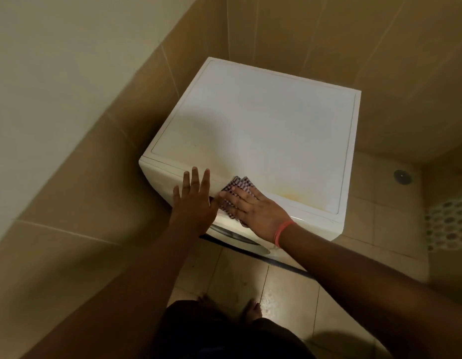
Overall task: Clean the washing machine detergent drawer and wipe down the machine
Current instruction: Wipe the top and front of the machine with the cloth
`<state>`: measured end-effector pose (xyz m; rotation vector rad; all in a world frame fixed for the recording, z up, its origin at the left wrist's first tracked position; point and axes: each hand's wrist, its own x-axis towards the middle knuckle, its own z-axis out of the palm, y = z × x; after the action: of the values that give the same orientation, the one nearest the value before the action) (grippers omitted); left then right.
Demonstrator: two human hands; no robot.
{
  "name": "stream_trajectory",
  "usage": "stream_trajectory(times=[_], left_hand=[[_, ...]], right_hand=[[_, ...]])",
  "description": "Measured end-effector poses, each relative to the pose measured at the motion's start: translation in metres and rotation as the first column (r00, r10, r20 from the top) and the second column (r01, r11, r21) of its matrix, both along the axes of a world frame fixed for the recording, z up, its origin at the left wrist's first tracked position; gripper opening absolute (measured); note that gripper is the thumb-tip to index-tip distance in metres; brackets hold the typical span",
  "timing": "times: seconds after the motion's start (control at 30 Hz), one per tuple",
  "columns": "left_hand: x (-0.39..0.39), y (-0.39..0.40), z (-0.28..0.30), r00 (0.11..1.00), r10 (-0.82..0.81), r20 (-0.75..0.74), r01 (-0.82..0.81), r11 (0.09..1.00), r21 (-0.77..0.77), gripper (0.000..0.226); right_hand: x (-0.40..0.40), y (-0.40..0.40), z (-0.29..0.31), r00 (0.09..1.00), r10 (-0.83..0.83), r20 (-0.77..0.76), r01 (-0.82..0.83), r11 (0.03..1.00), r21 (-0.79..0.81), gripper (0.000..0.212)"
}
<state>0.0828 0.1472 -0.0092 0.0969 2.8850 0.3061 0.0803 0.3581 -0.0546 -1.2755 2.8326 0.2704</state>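
Observation:
A white front-loading washing machine stands in a tiled corner, seen from above. A folded checked cloth lies on the front edge of its top. My right hand lies flat on the cloth with fingers straight, pressing it onto the machine. My left hand is flat with spread fingers against the upper front left of the machine, beside the cloth. The detergent drawer is hidden under my hands. A yellowish stain marks the top near the front edge.
Beige tiled walls close in behind and to the left of the machine. A round floor drain and a perforated white basket are on the right. My bare feet stand on the tiled floor before the door.

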Motion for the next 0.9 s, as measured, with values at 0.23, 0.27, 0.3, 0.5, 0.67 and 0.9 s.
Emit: stream_trajectory(times=[0.23,0.27,0.3,0.5,0.67,0.9], left_hand=[[-0.004,-0.006,0.014,0.998,0.053,-0.029,-0.053,0.999,0.002,0.081],[-0.006,-0.006,0.015,0.998,0.051,-0.029,-0.052,0.999,-0.008,0.082],[-0.008,-0.005,0.015,0.999,0.045,-0.026,-0.046,0.999,-0.021,0.082],[-0.026,0.021,0.010,0.992,-0.121,-0.024,0.120,0.992,-0.041,0.080],[-0.049,0.031,0.006,0.956,-0.288,-0.063,0.286,0.957,-0.036,0.081],[-0.089,0.011,0.003,0.907,-0.416,-0.070,0.405,0.905,-0.128,0.085]], right_hand=[[0.045,0.091,-0.007,0.994,-0.113,-0.015,0.112,0.993,-0.035,0.078],[0.045,0.089,-0.008,0.991,-0.132,-0.010,0.131,0.991,-0.035,0.077],[0.044,0.083,-0.010,0.991,-0.136,-0.007,0.136,0.990,-0.046,0.071],[0.028,0.024,-0.014,0.984,-0.177,0.009,0.177,0.976,-0.125,0.059],[0.070,0.056,-0.018,0.873,-0.487,0.040,0.482,0.844,-0.234,0.076],[0.086,0.042,-0.015,0.463,-0.871,0.162,0.850,0.385,-0.359,0.093]])
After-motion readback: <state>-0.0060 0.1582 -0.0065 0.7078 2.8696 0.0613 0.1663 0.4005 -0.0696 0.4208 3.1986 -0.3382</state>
